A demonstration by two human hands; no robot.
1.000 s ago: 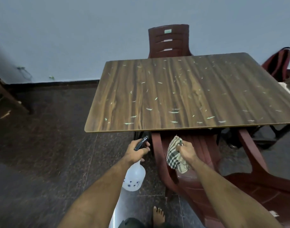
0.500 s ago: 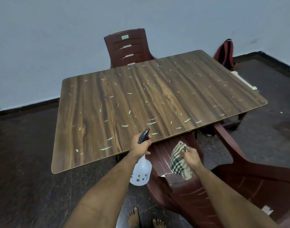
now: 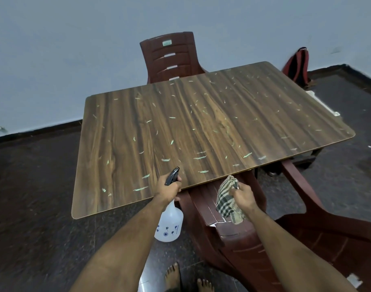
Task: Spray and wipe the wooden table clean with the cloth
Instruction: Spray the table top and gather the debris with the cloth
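The wooden worktop [image 3: 201, 131] filled the middle of the frame, its surface scattered all over with small pale flecks. A dark red plastic chair [image 3: 243, 232] stood tucked at its near edge in the lower right, and a second matching chair [image 3: 172, 57] stood at the far edge against the wall. A red and black bag [image 3: 297, 67] leaned on the wall at upper right. Below centre, the left hand [image 3: 168, 189] had its fingers curled round the neck of a white spray bottle [image 3: 168, 225], its dark nozzle just over the worktop's near edge. The right hand [image 3: 242, 197] gripped a bunched checked cloth [image 3: 226, 202], hanging above the near chair's back, just below the worktop edge.
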